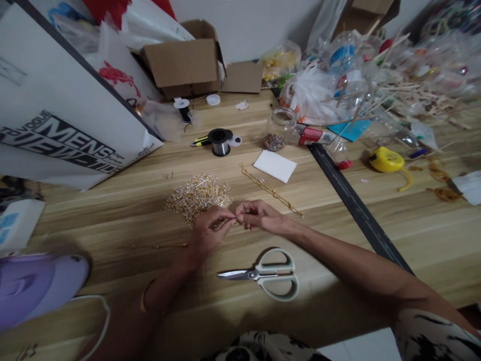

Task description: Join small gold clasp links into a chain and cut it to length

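Across the whole frame: a pale wooden table point(112, 215), crowded along its far edge. At left, propped on it, a big white printed bag point(56, 115); behind that, an open cardboard box point(184, 62); at far right, a heap of clear bags and wooden sticks point(394, 85).

Nearer the middle, both forearms in from the bottom edge, left hand point(208, 233) and right hand point(259, 216) set fingertip to fingertip just above the wood. Just this side of the hands, flat on the table, grey-handled scissors point(263, 274), blades shut and pointing left.

Just beyond the left hand, a loose pile of small gold and white findings point(197, 193). Beyond the right hand, a thin gold chain point(270, 190) laid out straight, its far end near a white card point(275, 165). Further back, a black spool of wire point(220, 141) and a glass jar of beads point(280, 131).

Smallest of all, at the meeting point of the two hands, a tiny gold piece point(235, 219), too small to make out in shape. Thumb and forefinger of each hand pinched together on it, remaining fingers curled in. Probably near weightless thin metal, easily bent and quick to slip or spring away. Best taken at its ends by the very fingertips, lightly, low over the table.
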A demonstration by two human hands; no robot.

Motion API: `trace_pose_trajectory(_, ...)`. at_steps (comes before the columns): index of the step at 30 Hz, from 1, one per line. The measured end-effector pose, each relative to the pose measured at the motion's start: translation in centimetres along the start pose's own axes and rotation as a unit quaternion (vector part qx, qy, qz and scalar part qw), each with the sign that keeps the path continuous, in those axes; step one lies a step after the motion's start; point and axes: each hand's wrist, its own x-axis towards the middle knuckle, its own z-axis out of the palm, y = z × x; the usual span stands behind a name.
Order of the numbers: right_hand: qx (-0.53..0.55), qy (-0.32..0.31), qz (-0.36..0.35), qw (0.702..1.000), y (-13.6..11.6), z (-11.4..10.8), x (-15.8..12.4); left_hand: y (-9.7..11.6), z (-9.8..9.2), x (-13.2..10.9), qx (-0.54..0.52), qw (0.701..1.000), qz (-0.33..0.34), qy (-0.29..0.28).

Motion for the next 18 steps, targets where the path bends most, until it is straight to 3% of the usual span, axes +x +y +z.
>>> trace_pose_trajectory(12,-0.003,0.021,-0.013,1.000,0.29,-0.12,0.12,-0.11,-0.54,0.25,-0.043,0.996,-0.076,-0.025)
trace_pose_trajectory(18,-0.014,0.028,-0.032,0.999,0.70,-0.22,0.33,-0.82,-0.62,0.39,-0.034,0.997,-0.068,0.002)
